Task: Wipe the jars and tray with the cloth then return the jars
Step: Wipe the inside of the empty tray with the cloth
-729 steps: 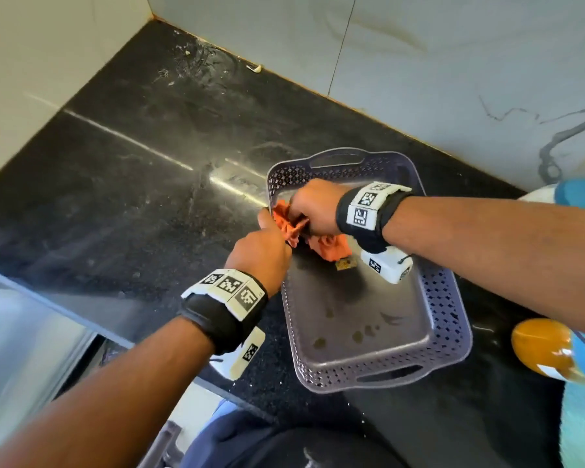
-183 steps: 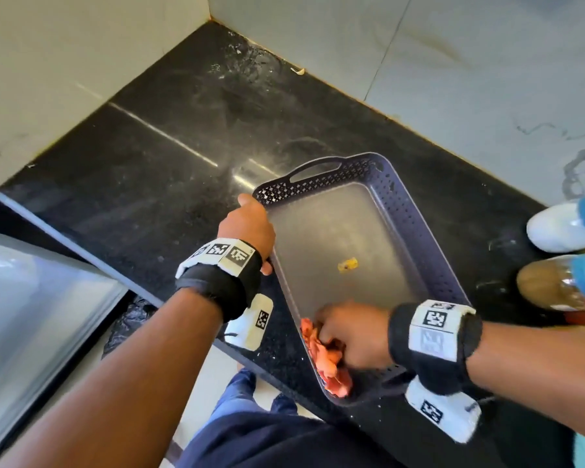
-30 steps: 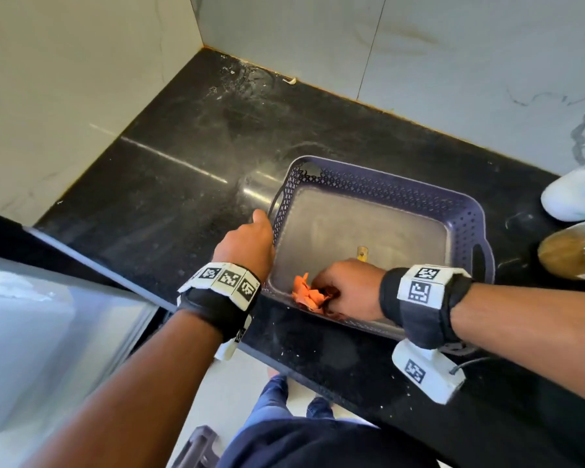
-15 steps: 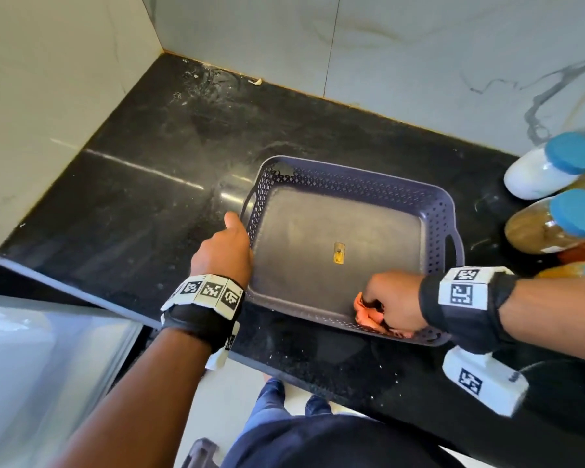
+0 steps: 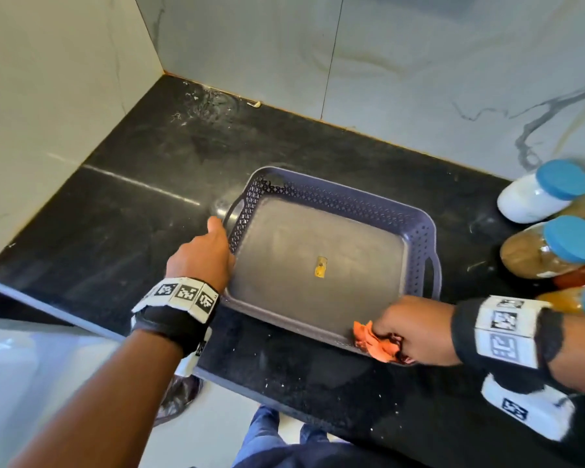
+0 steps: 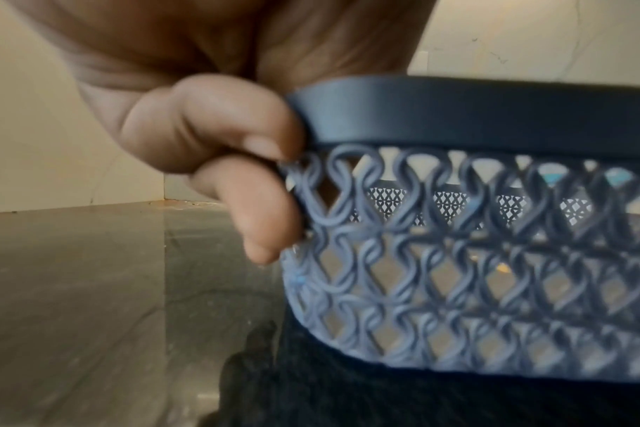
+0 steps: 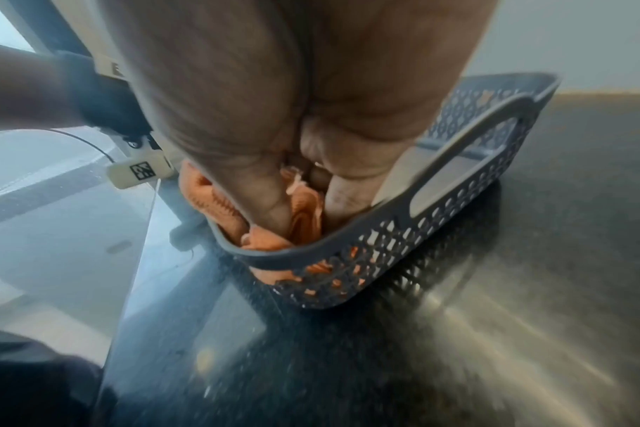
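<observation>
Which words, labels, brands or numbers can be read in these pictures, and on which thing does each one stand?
No readable word, brand or number.
Left wristband: square black-and-white code markers, no letters.
Right wristband: the same kind of markers, no letters.
Sticker on the tray floor: yellow, too small to read.
Label on the brown jar: blurred, unreadable.
Left wrist camera housing: one code marker; a cut-off character above it, unreadable.

Black stone counter [image 5: 122,211] fills the middle of the frame, dusty and streaked, a pale scuffed patch [image 5: 210,103] up in its far corner at upper centre. Pale marble-look wall tiles [image 5: 402,62] run across the top and down the left. A small whitish scrap [image 5: 254,103] lies against the back wall.
</observation>
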Tool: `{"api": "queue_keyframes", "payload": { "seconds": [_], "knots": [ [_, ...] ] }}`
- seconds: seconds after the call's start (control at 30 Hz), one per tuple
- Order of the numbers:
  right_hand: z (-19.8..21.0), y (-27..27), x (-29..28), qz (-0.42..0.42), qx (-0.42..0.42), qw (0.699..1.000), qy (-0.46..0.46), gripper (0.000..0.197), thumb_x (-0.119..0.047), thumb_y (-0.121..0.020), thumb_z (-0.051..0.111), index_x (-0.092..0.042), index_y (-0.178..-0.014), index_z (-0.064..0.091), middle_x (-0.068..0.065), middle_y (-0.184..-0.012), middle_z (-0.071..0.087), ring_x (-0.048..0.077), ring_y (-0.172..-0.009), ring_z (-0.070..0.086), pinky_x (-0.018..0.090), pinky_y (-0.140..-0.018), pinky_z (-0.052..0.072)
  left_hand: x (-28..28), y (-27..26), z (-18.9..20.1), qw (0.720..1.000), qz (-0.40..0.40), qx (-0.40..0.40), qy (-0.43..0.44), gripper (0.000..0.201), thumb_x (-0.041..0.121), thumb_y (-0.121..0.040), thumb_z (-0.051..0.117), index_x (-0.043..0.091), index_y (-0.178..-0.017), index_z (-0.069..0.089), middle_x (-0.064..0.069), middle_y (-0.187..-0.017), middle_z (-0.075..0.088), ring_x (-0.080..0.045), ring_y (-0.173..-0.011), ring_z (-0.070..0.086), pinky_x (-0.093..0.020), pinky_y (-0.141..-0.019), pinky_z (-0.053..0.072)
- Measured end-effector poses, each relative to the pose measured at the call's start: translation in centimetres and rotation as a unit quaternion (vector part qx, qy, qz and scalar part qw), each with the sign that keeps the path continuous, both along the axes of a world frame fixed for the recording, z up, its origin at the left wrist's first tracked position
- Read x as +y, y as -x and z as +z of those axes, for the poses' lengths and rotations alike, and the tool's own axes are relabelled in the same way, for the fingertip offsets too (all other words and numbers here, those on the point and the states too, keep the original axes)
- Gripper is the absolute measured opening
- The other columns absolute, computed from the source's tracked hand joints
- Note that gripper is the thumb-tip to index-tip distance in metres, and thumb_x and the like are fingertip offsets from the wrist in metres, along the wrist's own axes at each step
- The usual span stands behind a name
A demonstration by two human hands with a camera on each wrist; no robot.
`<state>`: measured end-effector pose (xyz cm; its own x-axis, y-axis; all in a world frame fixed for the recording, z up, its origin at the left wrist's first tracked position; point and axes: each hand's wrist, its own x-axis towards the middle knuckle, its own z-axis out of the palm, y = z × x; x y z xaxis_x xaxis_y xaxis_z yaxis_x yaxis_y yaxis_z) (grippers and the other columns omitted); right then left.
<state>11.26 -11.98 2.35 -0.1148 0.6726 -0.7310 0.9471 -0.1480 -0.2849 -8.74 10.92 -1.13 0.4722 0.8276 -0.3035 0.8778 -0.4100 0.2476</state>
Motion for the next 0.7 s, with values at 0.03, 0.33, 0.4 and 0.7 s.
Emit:
{"api": "queue_keyframes", "payload": {
  "seconds": [0.03, 0.33, 0.4, 0.7],
  "knots": [
    [0.0, -0.4, -0.4, 0.006, -0.006, 1.0, -0.015, 0.015, -0.003, -0.084, 0.049, -0.014, -0.079, 0.058, -0.005, -0.073, 0.054, 0.016, -0.071, 0.049, 0.016, -0.058, 0.031, 0.4, -0.2, 0.1, 1.0, -0.001, -0.001, 0.001, 0.022, 0.016, -0.093, 0.049, 0.014, -0.101, 0.029, -0.021, -0.093, 0.067, -0.042, -0.081, 0.062, -0.044, -0.069, 0.045],
    [-2.5, 2.3, -0.2, 0.033, 0.08, 0.993, -0.081, 0.008, -0.005, -0.082, 0.053, -0.01, -0.077, 0.057, -0.001, -0.083, 0.058, 0.021, -0.08, 0.052, 0.024, -0.071, 0.033, -0.5, -0.9, 0.6, 0.997, 0.063, 0.035, 0.008, 0.046, 0.038, -0.096, 0.062, 0.006, -0.122, 0.041, -0.027, -0.117, 0.062, -0.049, -0.104, 0.063, -0.048, -0.078, 0.049],
    [-2.3, 2.3, -0.4, 0.075, 0.038, 0.996, -0.032, 0.007, -0.007, -0.082, 0.054, -0.012, -0.08, 0.059, 0.003, -0.085, 0.059, 0.024, -0.082, 0.055, 0.034, -0.075, 0.046, -0.9, -1.1, 0.3, 0.995, 0.055, 0.072, 0.03, 0.03, 0.028, -0.1, 0.054, 0.008, -0.116, 0.04, -0.025, -0.113, 0.065, -0.046, -0.104, 0.064, -0.044, -0.073, 0.045],
    [-0.4, -2.3, 2.0, 0.17, -0.1, 0.978, 0.068, 0.01, -0.008, -0.079, 0.061, -0.015, -0.08, 0.069, 0.007, -0.088, 0.07, 0.029, -0.084, 0.064, 0.03, -0.07, 0.052, -1.6, -0.9, 0.4, 0.995, -0.011, 0.094, 0.005, 0.018, 0.014, -0.098, 0.044, 0.016, -0.116, 0.041, -0.009, -0.079, 0.057, -0.033, -0.074, 0.056, -0.039, -0.066, 0.047]
  ]
}}
